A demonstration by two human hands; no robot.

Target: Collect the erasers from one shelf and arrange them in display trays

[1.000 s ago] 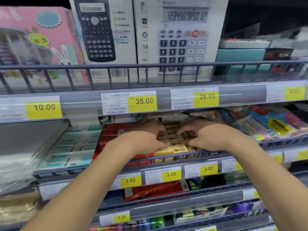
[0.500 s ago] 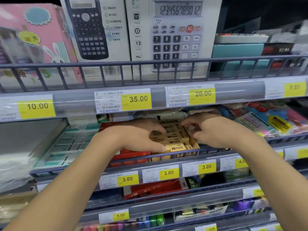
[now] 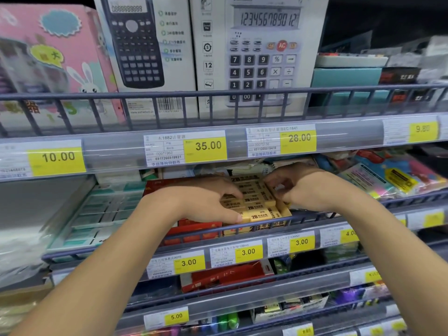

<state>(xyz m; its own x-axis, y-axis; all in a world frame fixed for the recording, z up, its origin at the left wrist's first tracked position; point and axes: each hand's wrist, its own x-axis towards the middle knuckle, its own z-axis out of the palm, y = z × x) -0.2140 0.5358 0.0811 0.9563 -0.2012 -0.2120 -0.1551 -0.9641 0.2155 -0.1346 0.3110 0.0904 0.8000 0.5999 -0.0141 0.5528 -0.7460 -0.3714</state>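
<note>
Several yellow 2B erasers [image 3: 254,202] lie in rows in a yellow display tray [image 3: 257,228] on the middle shelf, behind its wire rail. My left hand [image 3: 206,202] sits at the tray's left side, with its thumb along the front row and its fingers curled onto the erasers farther back. Over on the right edge of the rows, my right hand [image 3: 300,190] has its fingers curled down and pinches erasers there. Both hands hide the outer rows.
A red box [image 3: 194,225] sits left of the tray, with teal packets [image 3: 97,214] beyond it. Colourful packs [image 3: 388,178] lie to the right. Boxed calculators [image 3: 261,54] stand on the shelf above. Yellow price tags [image 3: 248,252] line the shelf edges, and more stationery fills the shelves below.
My hands have drawn apart to the tray's two sides, uncovering more of the eraser rows between them. The erasers have shifted slightly forward in the tray.
</note>
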